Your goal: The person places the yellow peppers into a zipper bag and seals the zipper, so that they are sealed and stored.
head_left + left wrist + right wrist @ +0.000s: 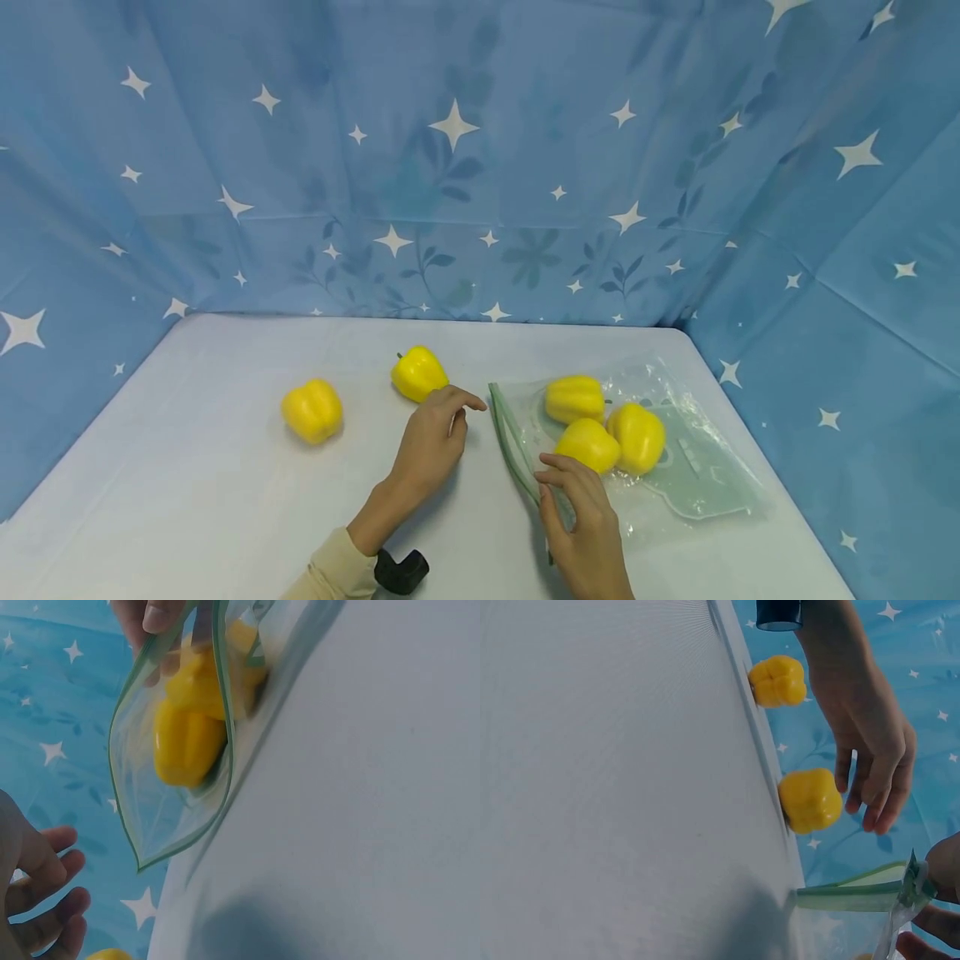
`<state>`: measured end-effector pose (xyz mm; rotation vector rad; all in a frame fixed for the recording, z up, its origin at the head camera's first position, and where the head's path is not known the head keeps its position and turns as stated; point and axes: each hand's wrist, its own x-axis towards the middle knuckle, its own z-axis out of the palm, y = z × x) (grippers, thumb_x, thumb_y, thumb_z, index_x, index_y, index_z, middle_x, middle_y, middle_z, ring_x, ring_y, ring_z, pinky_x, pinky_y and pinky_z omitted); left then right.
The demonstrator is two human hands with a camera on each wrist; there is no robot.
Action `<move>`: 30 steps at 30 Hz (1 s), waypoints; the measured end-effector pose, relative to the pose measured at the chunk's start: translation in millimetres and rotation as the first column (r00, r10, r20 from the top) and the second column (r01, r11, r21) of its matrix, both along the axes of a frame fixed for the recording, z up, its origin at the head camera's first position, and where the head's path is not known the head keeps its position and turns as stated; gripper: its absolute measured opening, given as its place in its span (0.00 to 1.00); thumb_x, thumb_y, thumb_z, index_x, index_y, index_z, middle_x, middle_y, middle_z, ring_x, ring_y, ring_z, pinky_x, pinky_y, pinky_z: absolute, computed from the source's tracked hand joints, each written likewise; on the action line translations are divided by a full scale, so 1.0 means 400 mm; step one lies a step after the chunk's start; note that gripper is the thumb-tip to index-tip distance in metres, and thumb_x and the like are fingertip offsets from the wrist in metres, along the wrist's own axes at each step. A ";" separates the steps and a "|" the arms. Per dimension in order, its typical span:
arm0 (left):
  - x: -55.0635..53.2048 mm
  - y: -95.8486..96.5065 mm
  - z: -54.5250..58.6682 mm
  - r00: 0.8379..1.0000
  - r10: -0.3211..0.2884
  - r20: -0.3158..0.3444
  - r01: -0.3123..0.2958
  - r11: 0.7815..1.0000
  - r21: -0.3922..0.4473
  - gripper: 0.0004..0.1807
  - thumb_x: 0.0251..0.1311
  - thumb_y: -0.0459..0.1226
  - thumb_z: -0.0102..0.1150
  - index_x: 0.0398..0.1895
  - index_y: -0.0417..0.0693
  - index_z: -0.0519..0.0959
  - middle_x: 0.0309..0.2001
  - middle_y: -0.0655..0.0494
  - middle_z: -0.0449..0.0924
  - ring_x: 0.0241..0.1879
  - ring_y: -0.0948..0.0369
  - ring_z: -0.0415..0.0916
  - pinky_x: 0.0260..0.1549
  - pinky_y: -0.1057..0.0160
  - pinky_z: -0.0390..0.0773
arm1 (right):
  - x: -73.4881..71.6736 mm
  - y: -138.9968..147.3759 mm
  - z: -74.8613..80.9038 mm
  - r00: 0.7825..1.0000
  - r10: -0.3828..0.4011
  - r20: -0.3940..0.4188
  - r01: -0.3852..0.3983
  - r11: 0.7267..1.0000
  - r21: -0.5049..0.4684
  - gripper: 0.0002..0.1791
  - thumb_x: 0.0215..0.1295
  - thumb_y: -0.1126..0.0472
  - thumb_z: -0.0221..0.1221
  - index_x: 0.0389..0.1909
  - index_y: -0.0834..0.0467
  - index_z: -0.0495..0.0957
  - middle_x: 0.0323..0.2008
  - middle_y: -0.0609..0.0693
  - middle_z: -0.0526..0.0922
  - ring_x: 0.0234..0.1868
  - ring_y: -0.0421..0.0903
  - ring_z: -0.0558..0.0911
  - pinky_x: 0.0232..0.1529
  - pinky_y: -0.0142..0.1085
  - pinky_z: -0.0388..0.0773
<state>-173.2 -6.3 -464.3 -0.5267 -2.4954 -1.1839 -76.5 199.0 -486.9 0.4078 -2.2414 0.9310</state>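
A clear zip bag [705,467] with a green-edged mouth lies on the right side of the table, its mouth gaping to the left. Inside it are three yellow bell peppers [636,437]. My right hand [588,529] grips the near side of the bag's mouth; the left wrist view shows its thumb [159,616] at the green rim. My left hand [433,437] holds nothing, its fingers loosely bent. It is between the bag's mouth and a loose yellow bell pepper [417,372], overlapping that pepper's edge in the head view. Another yellow bell pepper [312,411] lies farther left.
The white table [187,500] ends at a blue curtain [487,167] with white stars, which stands behind it and along the sides. A black wrist strap [401,572] is on the left forearm, by a beige sleeve [337,567].
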 end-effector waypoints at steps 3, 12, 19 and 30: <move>-0.006 -0.005 0.000 0.999 0.019 -0.039 -0.021 0.999 -0.039 0.18 0.66 0.22 0.52 0.43 0.52 0.87 0.46 0.58 0.86 0.43 0.59 0.78 0.43 0.60 0.81 | 0.003 0.001 0.000 1.000 0.003 0.029 -0.003 1.000 -0.005 0.17 0.55 0.79 0.69 0.41 0.58 0.84 0.54 0.49 0.87 0.57 0.49 0.81 0.68 0.15 0.63; -0.037 -0.043 -0.004 0.976 0.189 -0.105 -0.188 0.982 0.016 0.18 0.61 0.20 0.54 0.48 0.45 0.84 0.56 0.47 0.79 0.58 0.45 0.70 0.61 0.47 0.73 | 0.002 0.005 -0.003 0.997 0.013 0.076 -0.012 1.000 -0.014 0.14 0.58 0.78 0.68 0.42 0.59 0.84 0.54 0.52 0.86 0.58 0.49 0.79 0.69 0.15 0.62; -0.055 -0.069 -0.030 0.941 0.333 0.062 -0.339 0.917 0.211 0.23 0.64 0.25 0.56 0.64 0.40 0.72 0.70 0.37 0.61 0.71 0.41 0.54 0.69 0.42 0.65 | 0.002 0.005 -0.004 0.998 0.016 0.063 -0.016 1.000 -0.007 0.16 0.57 0.77 0.68 0.43 0.57 0.84 0.53 0.51 0.86 0.57 0.49 0.79 0.69 0.15 0.61; -0.083 -0.100 -0.071 0.941 0.281 0.190 -0.322 0.914 0.245 0.38 0.75 0.40 0.54 0.82 0.40 0.52 0.80 0.37 0.55 0.80 0.41 0.54 0.79 0.38 0.54 | 0.001 0.006 -0.001 0.997 -0.006 0.072 0.005 1.000 0.006 0.17 0.56 0.77 0.69 0.42 0.56 0.84 0.54 0.48 0.87 0.57 0.47 0.81 0.68 0.14 0.62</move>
